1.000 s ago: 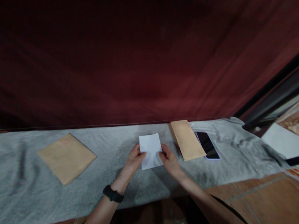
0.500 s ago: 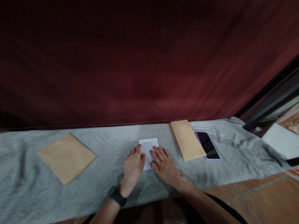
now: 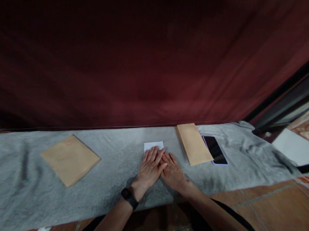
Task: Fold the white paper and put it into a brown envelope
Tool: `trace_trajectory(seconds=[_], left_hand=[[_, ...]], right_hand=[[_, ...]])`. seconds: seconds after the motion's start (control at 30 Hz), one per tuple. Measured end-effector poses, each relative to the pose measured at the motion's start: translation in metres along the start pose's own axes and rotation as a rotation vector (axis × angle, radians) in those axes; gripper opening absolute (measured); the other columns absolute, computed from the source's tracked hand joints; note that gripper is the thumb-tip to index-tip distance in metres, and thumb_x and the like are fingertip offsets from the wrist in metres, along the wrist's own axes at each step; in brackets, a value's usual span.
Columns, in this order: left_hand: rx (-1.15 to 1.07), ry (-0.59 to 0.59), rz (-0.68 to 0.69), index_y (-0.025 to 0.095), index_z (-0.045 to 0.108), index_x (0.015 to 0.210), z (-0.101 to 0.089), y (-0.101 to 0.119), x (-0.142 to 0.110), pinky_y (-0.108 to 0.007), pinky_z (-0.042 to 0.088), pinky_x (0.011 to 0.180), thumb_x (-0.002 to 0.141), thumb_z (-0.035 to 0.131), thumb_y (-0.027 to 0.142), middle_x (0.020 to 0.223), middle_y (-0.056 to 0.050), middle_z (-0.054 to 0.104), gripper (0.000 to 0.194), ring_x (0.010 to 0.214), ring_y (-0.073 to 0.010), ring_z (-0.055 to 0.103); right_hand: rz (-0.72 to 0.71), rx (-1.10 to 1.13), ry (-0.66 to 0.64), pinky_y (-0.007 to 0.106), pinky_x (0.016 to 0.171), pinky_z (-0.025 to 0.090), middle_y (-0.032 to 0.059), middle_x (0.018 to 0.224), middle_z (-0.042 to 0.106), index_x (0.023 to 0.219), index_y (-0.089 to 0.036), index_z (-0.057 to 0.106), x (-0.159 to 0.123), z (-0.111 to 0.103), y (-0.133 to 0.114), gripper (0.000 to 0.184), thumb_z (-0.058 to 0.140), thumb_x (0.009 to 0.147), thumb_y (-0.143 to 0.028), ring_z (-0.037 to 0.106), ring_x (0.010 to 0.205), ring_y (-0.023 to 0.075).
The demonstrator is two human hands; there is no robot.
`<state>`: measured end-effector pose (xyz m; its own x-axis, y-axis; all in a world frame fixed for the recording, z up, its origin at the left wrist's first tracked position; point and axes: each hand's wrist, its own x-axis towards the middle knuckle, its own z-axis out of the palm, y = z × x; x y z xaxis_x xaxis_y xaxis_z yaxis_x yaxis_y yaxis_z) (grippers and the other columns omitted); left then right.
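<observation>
A small white sheet of paper [image 3: 153,145] lies on the grey cloth, only its upper part showing beyond my fingers. My left hand [image 3: 150,168] rests flat over it, fingers stretched out, a dark watch [image 3: 130,198] on the wrist. Close against it on the right, my right hand [image 3: 172,172] also lies flat, with its fingertips at the paper's right side. The left thumb touches or overlaps the right hand. The lower part of the paper is hidden under the hands.
At left lies a stack of brown envelopes [image 3: 70,160]. Right of my hands, another brown envelope [image 3: 194,144] overlaps a dark-screened phone [image 3: 215,150]. The grey cloth [image 3: 111,175] covers the long surface, with a dark red curtain [image 3: 147,59] behind and floor tiles [image 3: 266,206] at lower right.
My left hand has slid right from the paper's left edge onto its middle and now meets my right hand. The right hand has barely moved.
</observation>
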<state>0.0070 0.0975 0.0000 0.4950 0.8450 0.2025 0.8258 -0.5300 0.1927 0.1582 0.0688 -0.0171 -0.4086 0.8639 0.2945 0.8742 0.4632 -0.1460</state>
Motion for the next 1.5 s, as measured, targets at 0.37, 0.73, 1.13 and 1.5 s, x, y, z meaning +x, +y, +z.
trace_trajectory(seconds=[0.37, 0.73, 1.13, 1.5], left_hand=[[0.132, -0.018, -0.097, 0.023, 0.034, 0.156, 0.001, -0.02, -0.005, -0.051, 0.021, 0.123, 0.1, 0.032, 0.056, 0.163, -0.01, 0.032, 0.065, 0.152, -0.0274, 0.026], [0.186, -0.014, -0.094, 0.023, 0.04, 0.153, -0.004, -0.018, -0.009, -0.054, 0.018, 0.123, 0.1, 0.034, 0.054, 0.16, -0.009, 0.039, 0.062, 0.15, -0.0299, 0.03], [0.18, -0.015, -0.075, 0.016, 0.043, 0.151, -0.005, -0.013, -0.007, -0.054, 0.019, 0.124, 0.101, 0.034, 0.051, 0.159, -0.009, 0.041, 0.061, 0.149, -0.031, 0.032], [0.197, -0.038, -0.062, 0.015, 0.041, 0.151, -0.007, -0.01, -0.008, -0.054, 0.019, 0.124, 0.103, 0.03, 0.044, 0.161, -0.009, 0.037, 0.058, 0.15, -0.0294, 0.03]], right_hand=[[0.018, 0.002, -0.045, 0.046, 0.123, 0.026, 0.0092, 0.16, 0.037, 0.155, -0.014, 0.034, -0.011, -0.002, 0.013, 0.053, 0.037, 0.105, -0.033, 0.034, 0.148, 0.0229], [0.07, 0.034, -0.168, 0.049, 0.123, 0.026, 0.0049, 0.162, 0.032, 0.156, -0.022, 0.033, -0.016, -0.012, 0.035, 0.053, 0.033, 0.105, -0.037, 0.027, 0.151, 0.0248], [0.029, 0.163, -0.115, 0.052, 0.123, 0.027, 0.0091, 0.16, 0.036, 0.153, -0.017, 0.04, -0.003, -0.016, 0.031, 0.051, 0.038, 0.104, -0.032, 0.028, 0.15, 0.0245], [-0.029, 0.101, -0.187, 0.05, 0.123, 0.025, 0.0065, 0.161, 0.035, 0.156, -0.019, 0.033, 0.005, -0.015, 0.013, 0.052, 0.032, 0.106, -0.034, 0.031, 0.149, 0.0234]])
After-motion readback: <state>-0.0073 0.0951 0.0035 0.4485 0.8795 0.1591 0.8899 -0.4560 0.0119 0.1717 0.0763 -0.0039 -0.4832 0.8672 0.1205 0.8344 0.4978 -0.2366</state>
